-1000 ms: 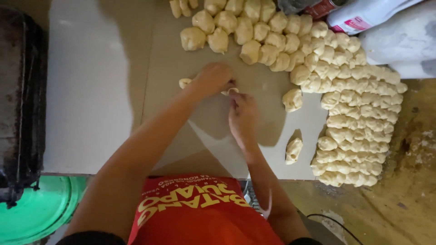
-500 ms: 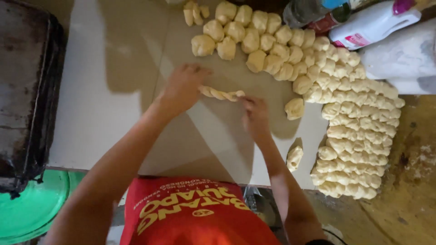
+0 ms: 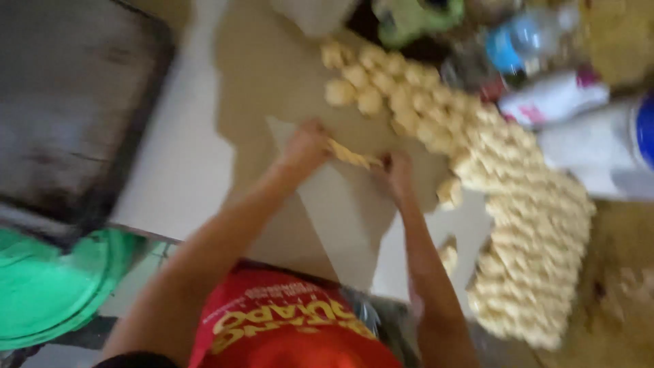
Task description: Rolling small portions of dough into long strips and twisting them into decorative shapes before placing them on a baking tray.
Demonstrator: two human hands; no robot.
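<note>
The head view is blurred by motion. A twisted strip of pale dough (image 3: 351,155) lies on a brown sheet (image 3: 272,75) spread over the white table (image 3: 180,177). My left hand (image 3: 304,144) grips the strip's left end. My right hand (image 3: 398,170) holds its right end. Both hands rest on the sheet, about a hand's width apart. A large mass of shaped dough pieces (image 3: 524,225) runs from the top middle down the right side, close to my right hand.
A dark metal tray (image 3: 68,102) fills the left. A green basin (image 3: 48,286) sits below it. White bottles (image 3: 555,99) and a large white container (image 3: 606,150) stand at the upper right. Two loose dough pieces (image 3: 449,194) lie right of my right arm.
The camera has tilted and swung, so everything sits lower and slanted. My hands still hold the dough strip's two ends and have come slightly closer together.
</note>
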